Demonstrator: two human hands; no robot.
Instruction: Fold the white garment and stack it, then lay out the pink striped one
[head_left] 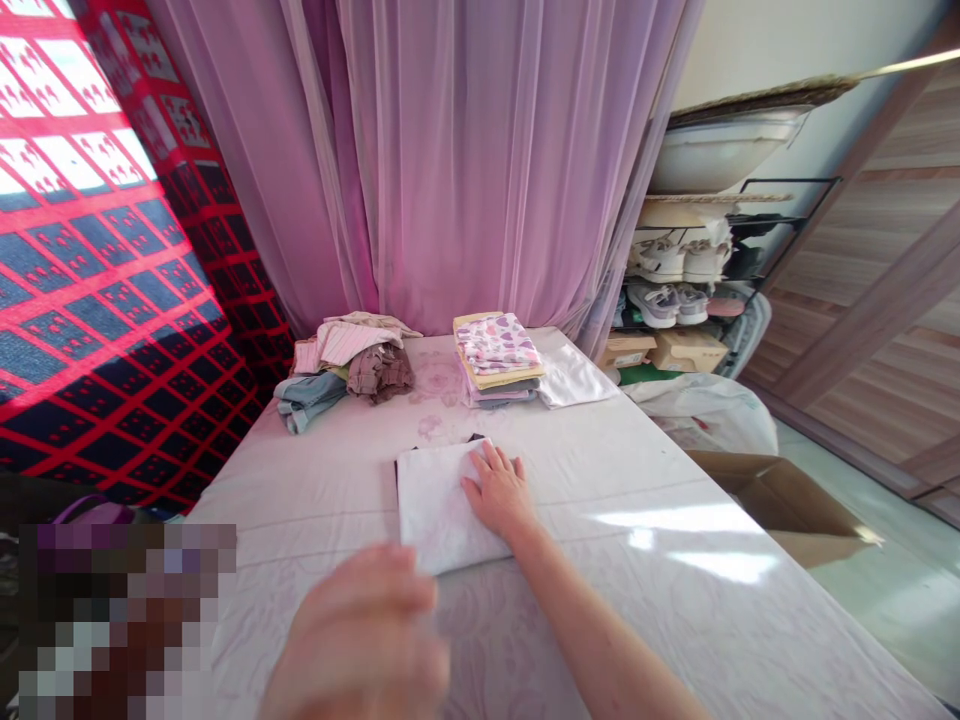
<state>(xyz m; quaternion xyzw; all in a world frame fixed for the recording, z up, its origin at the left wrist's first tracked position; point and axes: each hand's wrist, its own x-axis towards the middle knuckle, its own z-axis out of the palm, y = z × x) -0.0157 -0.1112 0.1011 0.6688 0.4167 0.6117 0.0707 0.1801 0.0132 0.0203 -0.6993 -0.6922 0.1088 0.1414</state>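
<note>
A folded white cloth lies flat on the bed in front of me, with dark edges showing at its left side and top. My right hand rests on its right part, palm down with the fingers spread. Closer to the camera, my left hand is raised and smeared by motion, so its fingers are hard to read. Farther back stands a neat stack of folded clothes, a heart-patterned piece on top. A folded white garment lies right beside that stack.
Crumpled clothes sit at the far left of the bed. Purple curtains hang behind it. To the right are a shoe rack, a plastic bag and an open cardboard box. A red-and-dark patterned cloth hangs on the left.
</note>
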